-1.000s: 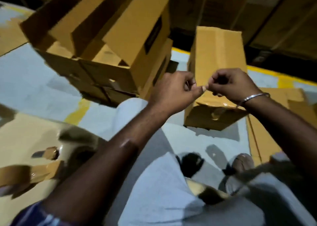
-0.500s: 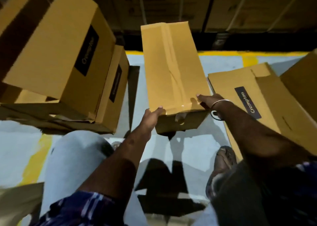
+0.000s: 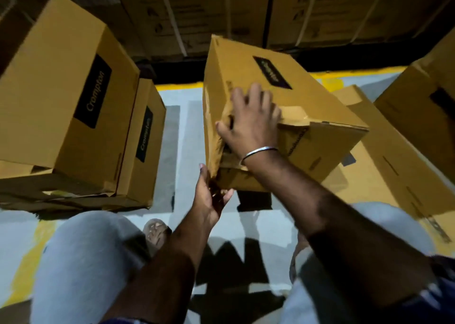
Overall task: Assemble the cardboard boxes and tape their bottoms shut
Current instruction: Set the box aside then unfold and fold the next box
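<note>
A brown cardboard box (image 3: 302,107) with a dark label is lifted off the floor and tilted in front of me. A strip of glossy tape (image 3: 294,113) shows along its near edge. My right hand (image 3: 251,121), with a metal bangle on the wrist, lies flat with spread fingers on the box's near upper corner. My left hand (image 3: 209,195) cups the box's lower near corner from below, thumb up along the left edge and fingers curled under it.
Two assembled boxes (image 3: 64,97) with Crompton labels stand at the left on flattened cardboard. A flat box (image 3: 394,171) lies on the floor at right, another box (image 3: 433,89) beyond it. Stacked cartons (image 3: 221,11) form the back wall. My knees and feet sit below.
The box has been lifted and turned, so its labelled side now faces up. My right hand moved from the near right edge onto the top corner, and my left hand went under it.
</note>
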Tool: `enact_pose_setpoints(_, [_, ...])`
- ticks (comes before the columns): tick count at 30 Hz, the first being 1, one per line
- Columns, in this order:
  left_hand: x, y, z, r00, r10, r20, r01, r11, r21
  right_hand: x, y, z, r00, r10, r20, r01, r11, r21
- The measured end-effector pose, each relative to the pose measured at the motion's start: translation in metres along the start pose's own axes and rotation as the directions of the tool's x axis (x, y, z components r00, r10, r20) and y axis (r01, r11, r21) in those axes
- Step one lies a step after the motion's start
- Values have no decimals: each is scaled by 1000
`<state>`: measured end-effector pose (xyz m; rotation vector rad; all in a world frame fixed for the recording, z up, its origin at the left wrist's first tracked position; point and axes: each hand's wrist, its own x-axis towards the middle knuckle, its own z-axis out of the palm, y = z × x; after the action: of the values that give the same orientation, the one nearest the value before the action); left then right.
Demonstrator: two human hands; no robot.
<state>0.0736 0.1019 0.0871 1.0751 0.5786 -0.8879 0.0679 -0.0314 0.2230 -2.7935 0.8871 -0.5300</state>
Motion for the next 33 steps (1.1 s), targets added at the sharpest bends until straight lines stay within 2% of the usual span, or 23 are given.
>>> enact_pose_setpoints(3, [5,-19,-22,996,-82,-43,81,996,-25,-18,-8,13,990,-90,108,89,996,15])
enact_pose_setpoints(5, [9,-32,-36,989,-139,-44,137,990,-43,-21,-2,11,951,-212,226,182,972,146])
enact_pose_setpoints(7, [14,-42,-46,982,-176,-61,172,982,-72,-14,14,5,900,-300,316,195,925,325])
enact_pose_setpoints(8, [15,-45,-48,982,-176,-72,169,981,-96,-8,28,0,916,-275,291,162,919,358])
enact_pose_setpoints(9, [15,-46,-50,982,-164,-91,154,982,-106,2,45,-6,956,-187,224,96,926,365])
enact_pose_setpoints(10, [17,-47,-52,984,-151,-95,139,982,-125,14,70,-11,989,-36,144,-18,936,352])
enact_pose_setpoints(11, [17,-45,-53,984,-149,-94,136,982,-129,26,101,-14,983,160,86,-180,923,341])
enact_pose_setpoints(12, [17,-44,-54,985,-150,-90,138,982,-132,37,134,-19,932,358,58,-355,870,341])
enact_pose_setpoints(13, [15,-40,-54,984,-152,-88,140,981,-135,44,166,-24,848,526,72,-509,767,390])
enact_pose_setpoints(14, [15,-38,-54,985,-151,-88,138,981,-138,48,192,-27,749,645,150,-627,618,475])
enact_pose_setpoints(15, [15,-36,-53,985,-151,-90,137,981,-140,46,208,-29,660,699,273,-705,454,545])
enact_pose_setpoints(17, [17,-35,-54,984,-152,-93,139,981,-137,34,214,-27,566,602,564,-792,207,574])
enact_pose_setpoints(18, [17,-34,-54,985,-149,-87,136,981,-136,28,208,-26,563,516,646,-805,165,570])
enact_pose_setpoints(20, [18,-33,-54,986,-151,-66,141,980,-142,27,194,-20,601,446,663,-789,198,582])
enact_pose_setpoints(22, [18,-29,-54,984,-163,-69,156,983,-94,35,177,-13,674,481,561,-715,235,658])
enact_pose_setpoints(24, [20,-23,-56,969,-200,-147,207,978,35,44,158,-13,745,507,434,-619,280,734])
enact_pose_setpoints(26, [20,-6,-62,948,-135,-290,192,964,181,51,135,-22,819,479,316,-524,399,752])
enact_pose_setpoints(28, [18,23,-68,930,41,-366,70,957,283,50,107,-31,892,410,191,-432,649,627])
enact_pose_setpoints(30, [6,60,-60,910,215,-353,-80,929,360,36,74,-36,949,292,115,-314,868,384])
enact_pose_setpoints(33, [-25,124,-33,824,458,-332,-335,868,365,0,22,-33,990,72,123,-84,992,91])
